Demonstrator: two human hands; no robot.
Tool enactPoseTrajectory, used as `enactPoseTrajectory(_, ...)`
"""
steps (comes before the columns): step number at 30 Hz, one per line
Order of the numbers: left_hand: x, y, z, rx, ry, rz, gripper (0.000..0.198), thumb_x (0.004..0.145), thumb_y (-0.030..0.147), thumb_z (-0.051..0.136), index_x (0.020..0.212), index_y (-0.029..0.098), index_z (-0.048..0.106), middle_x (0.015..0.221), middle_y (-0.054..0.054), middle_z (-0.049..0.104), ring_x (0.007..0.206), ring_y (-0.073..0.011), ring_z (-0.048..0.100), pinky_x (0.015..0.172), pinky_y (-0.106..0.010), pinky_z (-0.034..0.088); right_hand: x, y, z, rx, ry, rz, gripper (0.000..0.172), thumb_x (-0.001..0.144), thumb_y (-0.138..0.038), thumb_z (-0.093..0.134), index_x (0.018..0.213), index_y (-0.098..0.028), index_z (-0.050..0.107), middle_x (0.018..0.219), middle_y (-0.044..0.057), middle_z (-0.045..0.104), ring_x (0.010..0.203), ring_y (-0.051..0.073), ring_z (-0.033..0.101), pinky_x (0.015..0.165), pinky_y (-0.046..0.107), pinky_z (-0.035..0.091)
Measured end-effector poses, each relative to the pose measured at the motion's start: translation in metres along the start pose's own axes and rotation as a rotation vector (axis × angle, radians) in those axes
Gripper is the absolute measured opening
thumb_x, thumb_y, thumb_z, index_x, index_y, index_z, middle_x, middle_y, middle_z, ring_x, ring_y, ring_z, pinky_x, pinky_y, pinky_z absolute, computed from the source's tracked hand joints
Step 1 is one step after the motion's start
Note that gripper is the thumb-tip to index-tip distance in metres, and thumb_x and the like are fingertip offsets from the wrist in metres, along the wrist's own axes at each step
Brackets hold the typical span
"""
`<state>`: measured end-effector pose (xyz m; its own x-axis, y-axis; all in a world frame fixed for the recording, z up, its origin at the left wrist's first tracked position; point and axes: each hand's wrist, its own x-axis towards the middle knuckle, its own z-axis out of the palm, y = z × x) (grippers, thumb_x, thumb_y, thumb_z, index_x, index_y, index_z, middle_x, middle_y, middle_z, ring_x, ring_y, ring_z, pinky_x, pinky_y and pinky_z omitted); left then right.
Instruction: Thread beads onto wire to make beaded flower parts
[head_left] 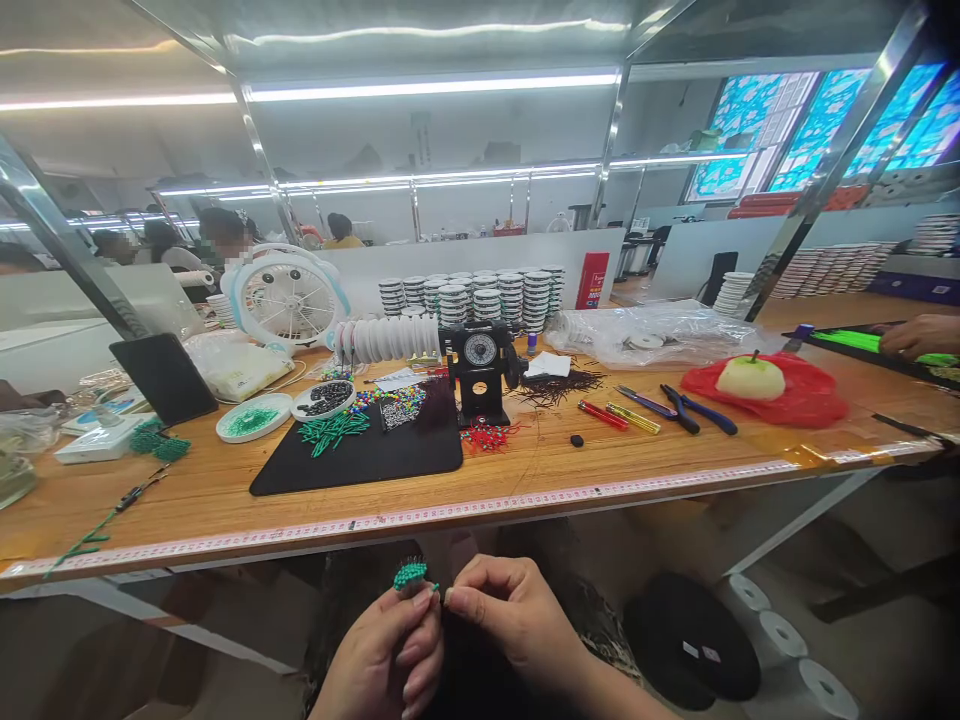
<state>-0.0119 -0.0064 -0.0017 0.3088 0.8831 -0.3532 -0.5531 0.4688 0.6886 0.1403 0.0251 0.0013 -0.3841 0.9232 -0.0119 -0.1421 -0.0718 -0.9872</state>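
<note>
Your left hand [382, 655] pinches the green beaded cluster [409, 574] firmly, below the bench [525, 470] edge. Your right hand [517, 622] brings its pinched fingers [459, 601] just beside it; what they hold is too small to tell. Keep both pinches steady and close.

A small green beaded sprig [409, 574] is gripped in the left hand [381, 652] and pinched at its end by the right hand [517, 622], below the bench [525, 480], where green beads [334, 430] are laid on a black mat [390, 470].
</note>
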Motion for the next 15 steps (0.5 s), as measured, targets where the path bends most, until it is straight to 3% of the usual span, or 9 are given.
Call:
enactPoseTrajectory(6,0.001,-0.007,0.003,0.152,0.128,0.106,0.034,0.071,0.043,0.067,0.07,0.019,0.043,0.048,0.008,0.031,0.038,-0.0046,0.025,0.038,-0.016,0.02,-0.002,-0.003,0.005,-0.174,0.117,-0.025,0.021,0.073,-0.033,0.065,0.067,-0.014,0.07,0.065,0.002,0.063,0.066,0.014,0.053,0.064,0.023,0.041)
enactPoseTrajectory(9,0.002,-0.005,0.002,0.309,0.141,0.189,0.034,0.072,0.048,0.064,0.07,0.018,0.048,0.052,0.006,0.034,0.045,-0.0065,0.028,0.042,-0.017,0.025,-0.002,-0.003,0.005,-0.186,0.101,-0.018,0.018,0.074,-0.033,0.065,0.071,-0.017,0.073,0.068,0.002,0.064,0.068,0.015,0.055,0.065,0.024,0.041)
enactPoseTrajectory(13,0.0,0.005,0.004,0.706,0.14,0.343,0.035,0.075,0.047,0.061,0.065,0.014,0.054,0.066,-0.001,0.048,0.065,-0.0129,0.039,0.06,-0.022,0.035,-0.002,-0.002,0.002,-0.229,0.038,0.006,0.018,0.072,-0.035,0.066,0.076,-0.02,0.074,0.07,0.002,0.064,0.07,0.016,0.055,0.066,0.025,0.04)
enactPoseTrajectory(15,-0.003,0.006,0.007,0.764,0.127,0.367,0.034,0.077,0.047,0.058,0.066,0.015,0.054,0.067,-0.002,0.048,0.065,-0.0133,0.039,0.062,-0.023,0.035,-0.002,-0.002,0.001,-0.287,0.019,0.006,0.021,0.073,-0.037,0.064,0.073,-0.019,0.074,0.068,0.003,0.062,0.068,0.016,0.054,0.065,0.026,0.04)
